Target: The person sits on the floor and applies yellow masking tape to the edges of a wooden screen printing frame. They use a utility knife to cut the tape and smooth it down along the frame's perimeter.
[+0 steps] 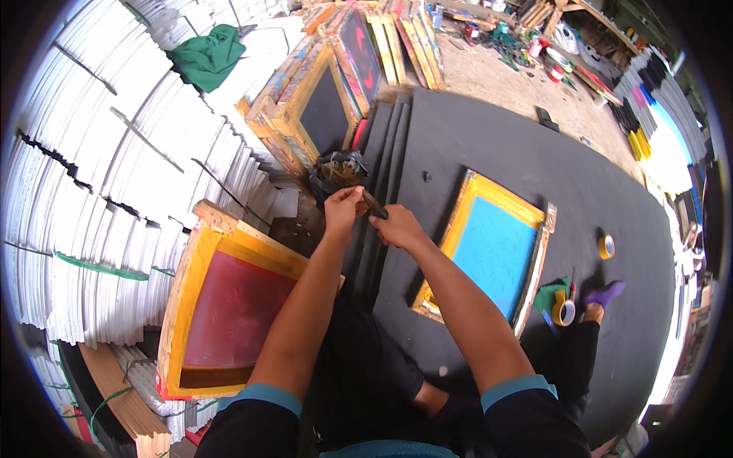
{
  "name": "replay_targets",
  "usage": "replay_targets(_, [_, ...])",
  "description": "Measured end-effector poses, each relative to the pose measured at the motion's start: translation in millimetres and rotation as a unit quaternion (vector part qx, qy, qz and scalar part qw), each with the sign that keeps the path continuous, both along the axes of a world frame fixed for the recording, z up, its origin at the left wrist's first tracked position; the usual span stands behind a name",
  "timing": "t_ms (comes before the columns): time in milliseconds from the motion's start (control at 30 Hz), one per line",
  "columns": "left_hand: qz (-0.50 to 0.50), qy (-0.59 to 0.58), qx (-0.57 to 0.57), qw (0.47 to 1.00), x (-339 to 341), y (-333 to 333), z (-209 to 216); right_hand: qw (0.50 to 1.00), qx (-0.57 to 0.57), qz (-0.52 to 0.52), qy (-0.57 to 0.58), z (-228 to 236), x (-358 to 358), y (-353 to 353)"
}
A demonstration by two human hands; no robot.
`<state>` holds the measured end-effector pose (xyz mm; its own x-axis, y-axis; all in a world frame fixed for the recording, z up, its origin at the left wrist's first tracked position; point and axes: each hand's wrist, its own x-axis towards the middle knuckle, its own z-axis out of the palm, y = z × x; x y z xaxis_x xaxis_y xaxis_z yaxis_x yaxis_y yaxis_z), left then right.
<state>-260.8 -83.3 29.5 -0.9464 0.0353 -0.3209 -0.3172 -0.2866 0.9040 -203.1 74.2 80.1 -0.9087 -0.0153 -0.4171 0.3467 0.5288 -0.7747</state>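
Both my hands meet in front of me, above the edge of the stacked black sheets. My right hand (398, 228) is closed round a slim dark tool (374, 204), whose exact kind I cannot make out. At the tool's far end, the fingers of my left hand (343, 211) are pinched together; whatever they hold is too small to name. Just beyond them sits a black plastic bag (328, 177) with brownish scraps in its mouth. To the right, a wooden screen-printing frame (458, 221) with yellow tape and blue mesh lies on the black sheets (611, 320).
A red-meshed screen frame (237, 305) leans at my left, before tall stacks of white sheets (114, 191). More frames (324, 107) stand ahead. Tape rolls (563, 311) and a green cloth (548, 295) lie by my purple-socked foot (605, 294). Another green cloth (206, 57) tops the stacks.
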Motion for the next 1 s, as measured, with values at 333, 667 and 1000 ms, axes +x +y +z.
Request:
replay_targets(333, [0.033,-0.12,0.052,0.991,-68,-19,-13,0.965,-0.191,0.029,-0.176,-30,-78,-12])
replay_targets(667, [0.0,-0.046,-0.038,0.998,-52,-14,-8,0.968,-0.179,0.008,-0.178,-19,-62,-8])
replay_targets(1000, [-0.027,0.141,-0.086,0.986,-37,-29,-3,0.962,-0.188,-0.003,-0.199,0,-43,-18])
